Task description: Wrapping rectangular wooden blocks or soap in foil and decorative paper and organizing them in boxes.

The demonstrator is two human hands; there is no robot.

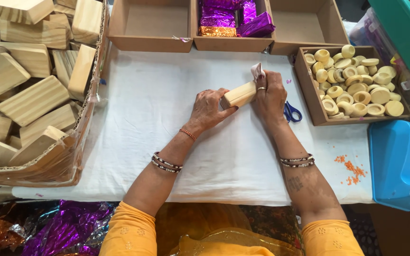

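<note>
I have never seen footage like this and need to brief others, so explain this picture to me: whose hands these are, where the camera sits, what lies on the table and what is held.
There is no machine here. A camera worn on a person's head looks down at that person's own two bare hands over a table covered with a white cloth.

The left hand and the right hand together hold a pale wooden block; the right hand also pinches a small scrap of whitish material at the block's far end.

On the left stands a large cardboard box of wooden blocks. At the far edge are three brown trays; the middle tray holds shiny purple wrapped pieces. On the right, a tray of round wooden rings, blue-handled scissors partly under the right hand, and a blue tape dispenser. Some orange crumbs lie near it.
</note>
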